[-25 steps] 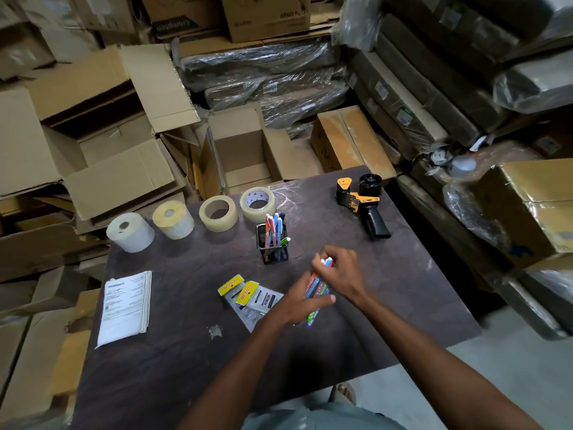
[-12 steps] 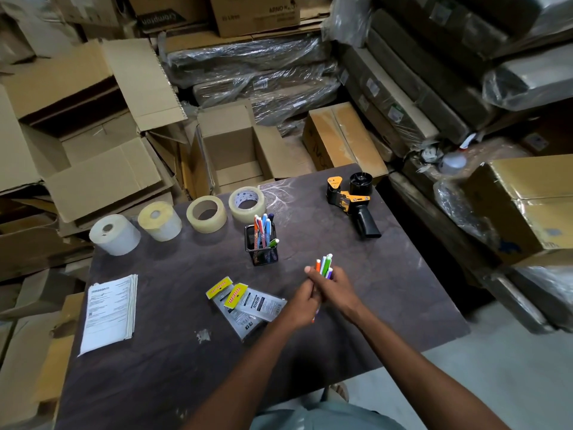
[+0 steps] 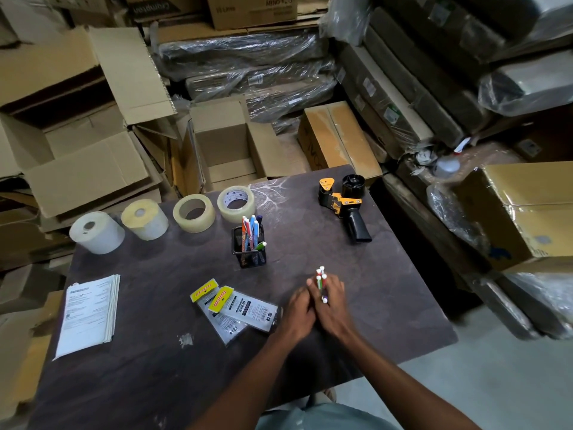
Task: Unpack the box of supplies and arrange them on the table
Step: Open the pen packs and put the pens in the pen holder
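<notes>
Nearest the wearer, both hands meet above the dark bench (image 3: 356, 252), right of the mesh pen cup. The right hand (image 3: 333, 308) curls around a small bundle of pens (image 3: 321, 282), held roughly upright with their white tips poking above the fingers; the left hand (image 3: 299, 311) presses against it from the side, fingers bent onto the same bundle.

Nearer than the pen cup and slightly left of it lie two clear packets with yellow headers (image 3: 235, 308), overlapping each other. Further left of the cup, near the bench edge, sits a stack of printed sheets (image 3: 90, 315).

The mesh pen cup (image 3: 249, 248) stands upright mid-bench with several coloured pens in it.

Beyond the cup runs a row of rolls: two clear tape rolls (image 3: 214, 206) just behind it, then a yellowish label roll (image 3: 144, 218) and a white label roll (image 3: 96, 232) farther left. Right of the cup and farther back lies a black and orange tape dispenser (image 3: 344, 203).

Past the bench, behind the cup, an opened cardboard box (image 3: 226, 144) stands among stacked cartons.
</notes>
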